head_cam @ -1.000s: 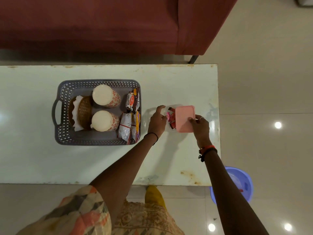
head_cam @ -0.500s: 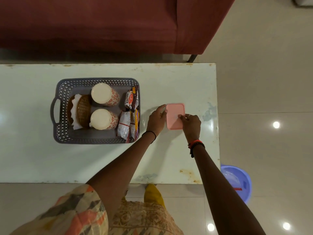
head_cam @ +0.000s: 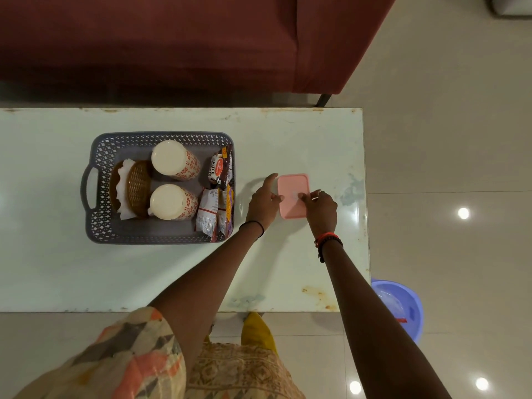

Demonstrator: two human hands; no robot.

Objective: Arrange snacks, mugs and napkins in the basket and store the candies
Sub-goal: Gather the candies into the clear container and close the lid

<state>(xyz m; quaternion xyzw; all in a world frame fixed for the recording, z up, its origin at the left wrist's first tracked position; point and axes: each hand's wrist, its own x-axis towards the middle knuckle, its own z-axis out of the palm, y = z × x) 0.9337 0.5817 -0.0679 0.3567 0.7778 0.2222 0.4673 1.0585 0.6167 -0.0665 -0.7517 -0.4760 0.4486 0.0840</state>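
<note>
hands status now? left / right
Left hand: open, fingers against the pink lid's left edge.
Right hand: open, fingertips pressing on the lid.

A thin black band (head_cam: 253,226) circles the left wrist, well back from the fingers (head_cam: 270,180). The right wrist wears red and dark beaded bracelets (head_cam: 328,240), and one finger carries a ring (head_cam: 319,191). The left sleeve (head_cam: 126,355) is cream with orange and grey patches, over a patterned tan dress (head_cam: 236,372).
</note>
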